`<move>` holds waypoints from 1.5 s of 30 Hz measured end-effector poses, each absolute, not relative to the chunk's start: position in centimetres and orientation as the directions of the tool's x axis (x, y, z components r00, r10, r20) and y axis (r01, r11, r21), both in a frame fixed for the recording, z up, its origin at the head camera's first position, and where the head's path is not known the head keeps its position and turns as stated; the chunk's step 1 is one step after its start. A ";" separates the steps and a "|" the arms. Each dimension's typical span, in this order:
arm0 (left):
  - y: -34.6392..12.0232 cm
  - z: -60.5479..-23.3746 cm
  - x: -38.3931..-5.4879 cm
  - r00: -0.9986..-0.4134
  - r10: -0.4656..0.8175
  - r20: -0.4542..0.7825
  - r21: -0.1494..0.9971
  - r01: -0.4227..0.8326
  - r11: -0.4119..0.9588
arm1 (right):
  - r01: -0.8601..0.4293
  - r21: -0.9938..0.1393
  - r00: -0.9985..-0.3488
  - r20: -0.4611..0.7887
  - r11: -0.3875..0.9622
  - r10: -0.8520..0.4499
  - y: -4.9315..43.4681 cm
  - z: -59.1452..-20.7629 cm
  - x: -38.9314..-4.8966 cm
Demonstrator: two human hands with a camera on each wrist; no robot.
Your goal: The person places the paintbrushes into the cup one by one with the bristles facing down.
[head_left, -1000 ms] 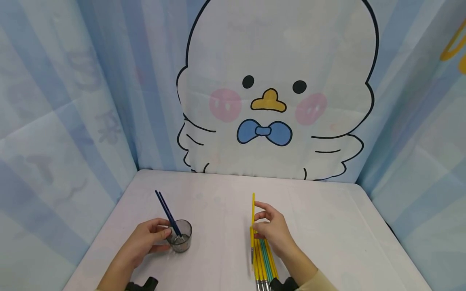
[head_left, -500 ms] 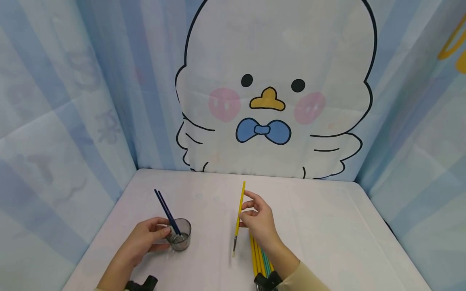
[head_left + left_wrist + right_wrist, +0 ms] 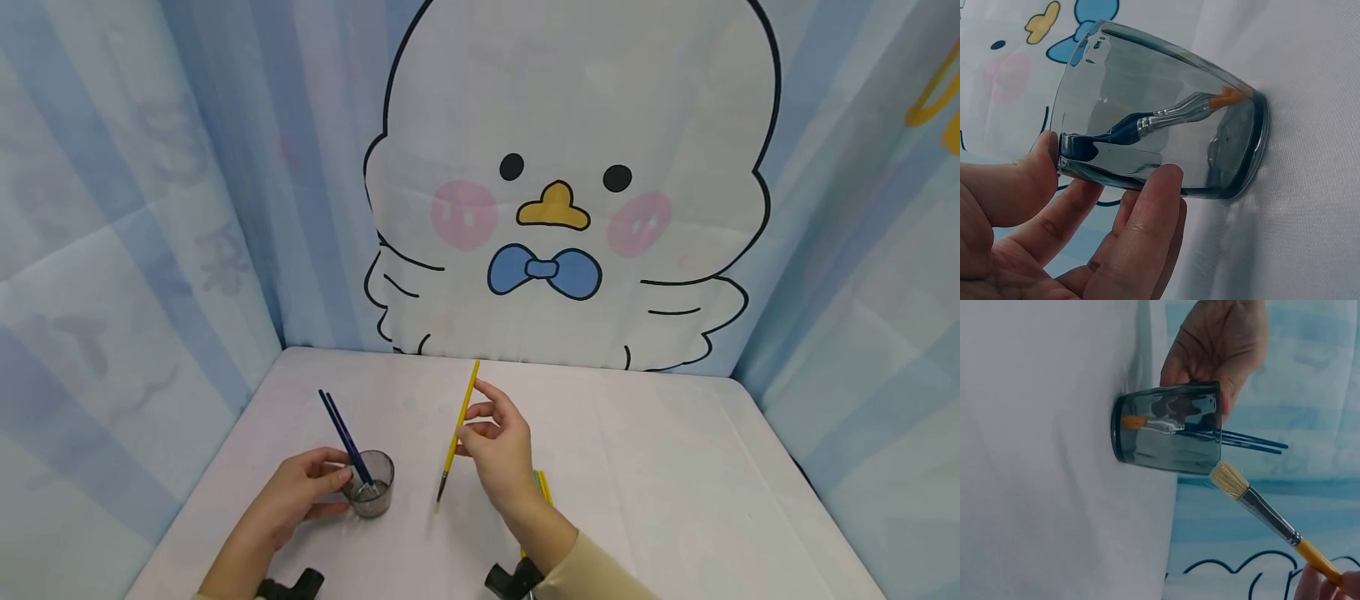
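My left hand (image 3: pixel 311 487) grips the rim and side of a smoky clear glass (image 3: pixel 378 492) that stands on the table. Two dark blue paintbrushes (image 3: pixel 343 433) lean inside it, their orange bristles (image 3: pixel 1230 97) at the bottom. My right hand (image 3: pixel 501 446) pinches a yellow paintbrush (image 3: pixel 459 425) by its handle, tilted, with the pale bristles (image 3: pixel 1230 480) pointing down. This brush is in the air to the right of the glass, apart from it in the head view. Under my right forearm, more yellow and teal paintbrushes (image 3: pixel 545 486) lie on the table, mostly hidden.
A white cloth covers the table (image 3: pixel 675 483). Pale blue striped curtains (image 3: pixel 127 250) hang at both sides, and a backdrop with a cartoon bird (image 3: pixel 558 317) rises behind the far edge. A black wrist mount (image 3: pixel 513 577) sits on my right wrist.
My right hand has lifted the yellow paintbrush from beside the other brushes and carried it left, tilting it on the way. The left hand and the glass have stayed in place.
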State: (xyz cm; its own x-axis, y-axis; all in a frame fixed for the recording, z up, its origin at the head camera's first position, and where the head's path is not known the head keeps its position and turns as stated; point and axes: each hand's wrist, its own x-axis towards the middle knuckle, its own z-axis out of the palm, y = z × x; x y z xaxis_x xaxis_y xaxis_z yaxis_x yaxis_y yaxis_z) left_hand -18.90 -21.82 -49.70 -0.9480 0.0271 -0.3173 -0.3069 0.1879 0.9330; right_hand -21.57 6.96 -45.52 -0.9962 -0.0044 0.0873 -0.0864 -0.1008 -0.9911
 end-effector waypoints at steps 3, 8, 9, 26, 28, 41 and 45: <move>-21.8 -49.8 -19.0 -0.949 0.033 -0.314 0.935 -0.303 0.186 | -0.100 -0.990 -0.995 0.103 -0.102 -0.020 6.0 -45.3 -21.5; -21.8 -50.0 -19.1 -0.949 0.032 -0.314 0.934 -0.303 0.187 | -0.109 -0.989 -0.993 0.114 -0.104 -0.042 4.8 -45.4 -21.6; -21.8 -50.0 -19.1 -0.949 0.029 -0.315 0.934 -0.305 0.188 | -0.111 -0.988 -0.992 0.116 -0.108 -0.044 4.6 -45.5 -21.6; -21.6 -49.7 -19.1 -0.938 -0.009 -0.348 0.916 -0.342 0.208 | -0.131 -0.964 -0.991 0.132 -0.230 0.011 1.1 -46.0 -22.7; -21.6 -49.7 -19.1 -0.936 -0.015 -0.352 0.915 -0.347 0.203 | -0.136 -0.963 -0.991 0.136 -0.232 0.017 0.7 -46.1 -22.8; -21.6 -49.6 -19.1 -0.943 0.009 -0.332 0.926 -0.324 0.195 | -0.232 -0.973 -0.963 0.232 -0.012 -0.138 -0.5 -47.5 -22.9; -21.7 -49.8 -19.2 -0.944 0.012 -0.330 0.926 -0.321 0.198 | -0.236 -0.972 -0.959 0.231 0.009 -0.163 -0.8 -47.8 -22.9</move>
